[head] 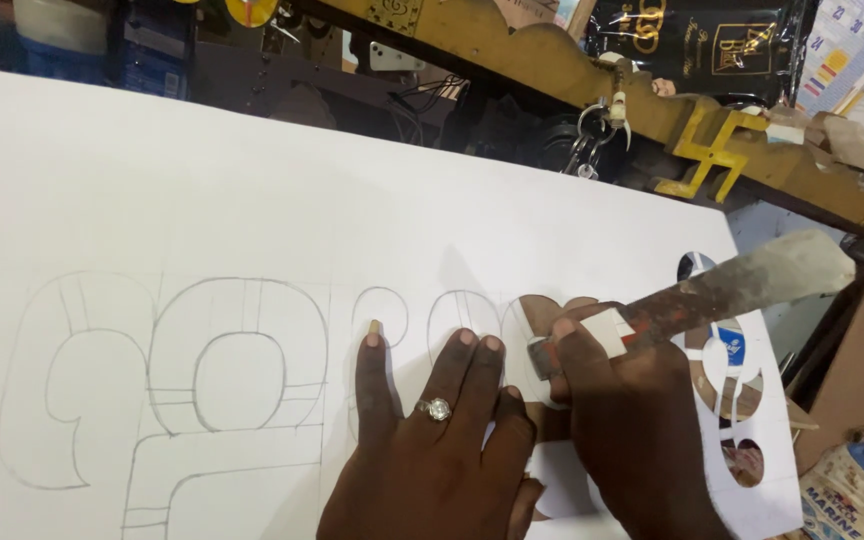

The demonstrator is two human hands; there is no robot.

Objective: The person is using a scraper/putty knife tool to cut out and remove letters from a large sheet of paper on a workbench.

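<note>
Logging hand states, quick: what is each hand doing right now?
Left hand: open, flat on the white board.
Right hand: closed on the cutting tool.

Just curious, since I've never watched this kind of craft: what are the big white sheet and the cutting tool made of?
The white sheet looks like matte foam board or thick card, hard to say which: pencil lines mark it and cut-outs leave clean edges. The cutting tool, gripped in the right hand, seems a worn metal blade, dull grey and stained, wrapped with pale tape.
</note>
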